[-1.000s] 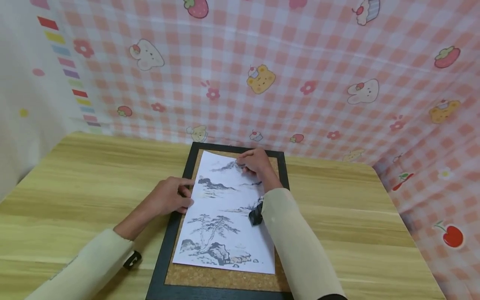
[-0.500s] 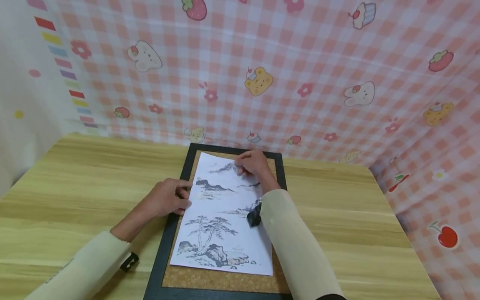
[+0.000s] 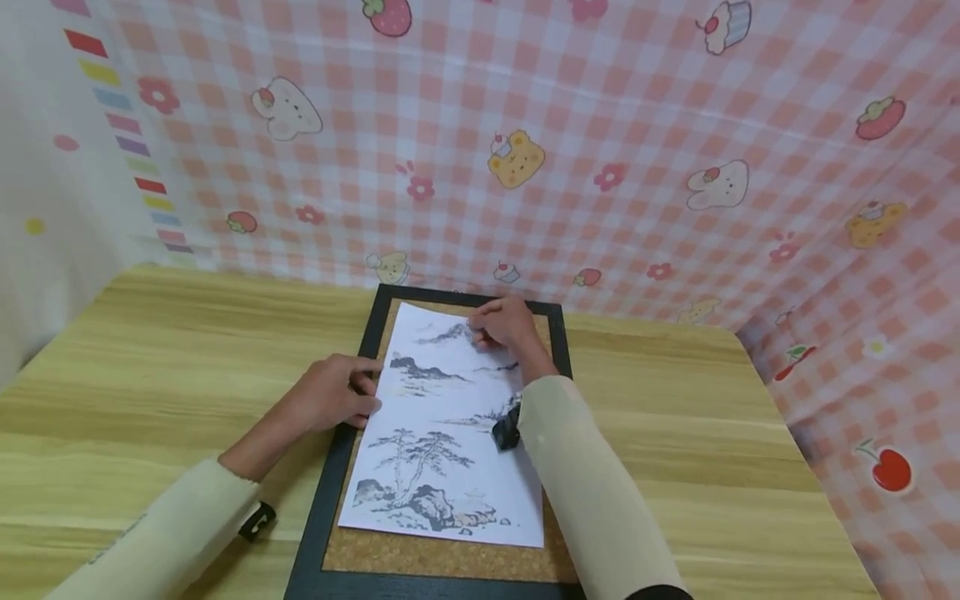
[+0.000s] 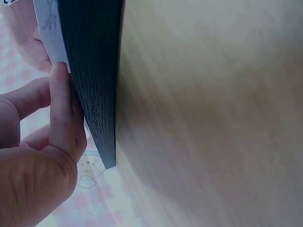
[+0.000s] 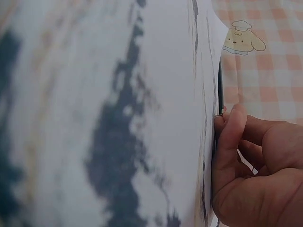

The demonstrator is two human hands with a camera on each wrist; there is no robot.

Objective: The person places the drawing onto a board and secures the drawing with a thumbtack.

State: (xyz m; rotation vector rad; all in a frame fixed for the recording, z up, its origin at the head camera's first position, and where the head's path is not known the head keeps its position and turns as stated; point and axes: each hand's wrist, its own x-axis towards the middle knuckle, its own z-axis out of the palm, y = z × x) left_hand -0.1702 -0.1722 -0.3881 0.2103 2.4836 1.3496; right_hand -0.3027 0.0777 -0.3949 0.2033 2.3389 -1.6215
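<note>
A sheet of paper printed with an ink landscape of mountains and pine trees lies slightly askew on a cork board with a black frame. At the sheet's left edge my left hand rests with forefinger and thumb extended, their tips on the paper's margin. My right hand is over the top of the sheet, thumb and forefinger pinched together. In the right wrist view a small gold-coloured tack glints between those fingertips, mostly hidden by them.
The board lies on a wood-grain table, its far end near a pink checked cloth hung behind. More of this cloth hangs along the right side. Black wrist straps show on both cream sleeves.
The head view has shifted slightly. Both hands and the sheet keep nearly the same places on the board.
</note>
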